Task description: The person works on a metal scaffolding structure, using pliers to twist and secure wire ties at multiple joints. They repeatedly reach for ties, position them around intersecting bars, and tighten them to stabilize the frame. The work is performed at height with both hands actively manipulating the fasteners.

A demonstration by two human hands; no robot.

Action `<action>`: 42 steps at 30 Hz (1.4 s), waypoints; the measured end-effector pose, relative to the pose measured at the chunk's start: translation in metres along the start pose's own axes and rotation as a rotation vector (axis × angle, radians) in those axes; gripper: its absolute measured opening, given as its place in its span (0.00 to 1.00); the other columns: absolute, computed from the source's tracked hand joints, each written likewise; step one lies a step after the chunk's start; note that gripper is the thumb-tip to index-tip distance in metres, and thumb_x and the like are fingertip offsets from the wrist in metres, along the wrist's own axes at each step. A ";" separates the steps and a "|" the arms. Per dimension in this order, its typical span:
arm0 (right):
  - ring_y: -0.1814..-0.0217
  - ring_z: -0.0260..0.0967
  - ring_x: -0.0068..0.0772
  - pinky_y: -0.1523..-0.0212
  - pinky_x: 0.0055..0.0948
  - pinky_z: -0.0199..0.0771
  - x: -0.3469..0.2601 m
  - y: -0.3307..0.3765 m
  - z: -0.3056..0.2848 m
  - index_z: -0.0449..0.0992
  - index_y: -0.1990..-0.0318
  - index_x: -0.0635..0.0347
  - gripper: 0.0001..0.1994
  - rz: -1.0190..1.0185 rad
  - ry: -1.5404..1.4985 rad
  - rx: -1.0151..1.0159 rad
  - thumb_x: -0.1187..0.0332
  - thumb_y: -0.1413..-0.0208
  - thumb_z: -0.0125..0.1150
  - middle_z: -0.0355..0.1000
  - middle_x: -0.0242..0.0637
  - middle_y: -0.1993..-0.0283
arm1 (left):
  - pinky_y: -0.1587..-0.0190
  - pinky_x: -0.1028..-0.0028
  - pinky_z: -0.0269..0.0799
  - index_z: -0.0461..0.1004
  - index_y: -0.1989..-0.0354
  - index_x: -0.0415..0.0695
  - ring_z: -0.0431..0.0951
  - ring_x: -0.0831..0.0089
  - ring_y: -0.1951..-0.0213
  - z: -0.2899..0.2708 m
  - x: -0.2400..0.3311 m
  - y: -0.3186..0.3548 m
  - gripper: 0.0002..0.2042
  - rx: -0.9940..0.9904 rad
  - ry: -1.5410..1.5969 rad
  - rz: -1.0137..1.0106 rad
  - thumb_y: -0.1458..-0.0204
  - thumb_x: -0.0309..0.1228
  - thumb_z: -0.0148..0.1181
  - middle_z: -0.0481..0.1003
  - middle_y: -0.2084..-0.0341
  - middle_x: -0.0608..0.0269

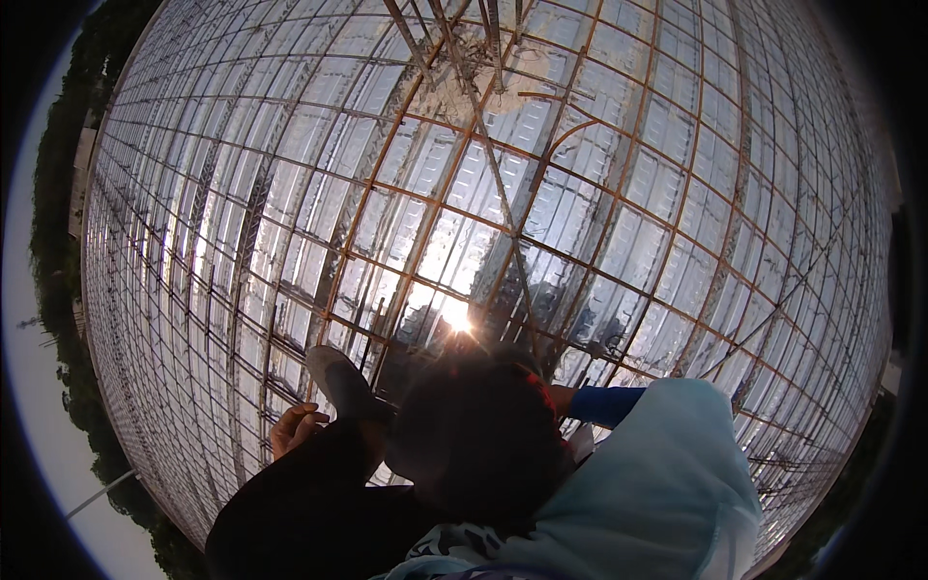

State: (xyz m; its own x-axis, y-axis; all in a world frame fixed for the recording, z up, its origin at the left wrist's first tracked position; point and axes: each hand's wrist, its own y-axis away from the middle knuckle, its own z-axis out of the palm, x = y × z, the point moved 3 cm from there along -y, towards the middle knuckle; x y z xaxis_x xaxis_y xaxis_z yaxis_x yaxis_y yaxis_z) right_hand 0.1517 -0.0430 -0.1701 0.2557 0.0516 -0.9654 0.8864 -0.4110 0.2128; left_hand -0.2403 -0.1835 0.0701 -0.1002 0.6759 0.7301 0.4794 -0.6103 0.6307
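At the lower left, my left hand (298, 430) shows beyond a dark, shaded limb or cloth, close to the reinforcing bar mesh (425, 198). Its fingers are curled in; whatever they may hold is too small to make out. A blue sleeve (607, 405) leads to my right hand (562, 397), low in the middle. Only a bit of that hand shows, and its fingers are hidden behind a large dark rounded shape (474, 435) with reddish edges, whose kind I cannot tell. Beside my left hand, a boot (336, 372) stands on the mesh.
Rusty bars cross in a grid over shiny ribbed metal decking (590, 208). Upright bars (493, 43) rise from a rough concrete patch (527, 72) at the far middle. A light blue clothed knee (667, 454) fills the lower right. Sun glare (457, 317) reflects off the decking.
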 end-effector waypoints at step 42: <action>0.53 0.71 0.50 0.54 0.44 0.74 -0.057 -0.135 -0.121 0.76 0.46 0.62 0.20 0.134 0.706 0.836 0.64 0.42 0.74 0.73 0.44 0.55 | 0.46 0.67 0.77 0.77 0.41 0.32 0.83 0.66 0.50 0.113 0.067 -0.123 0.19 -0.462 -0.374 -0.049 0.31 0.36 0.62 0.84 0.53 0.49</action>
State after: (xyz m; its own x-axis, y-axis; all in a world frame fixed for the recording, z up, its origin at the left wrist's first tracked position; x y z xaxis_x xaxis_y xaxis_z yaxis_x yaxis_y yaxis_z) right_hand 0.0641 0.1198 -0.1260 0.7290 0.3599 -0.5822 0.3629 -0.9244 -0.1169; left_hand -0.2074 -0.0167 0.0113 0.2409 0.7566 0.6079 0.0448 -0.6344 0.7717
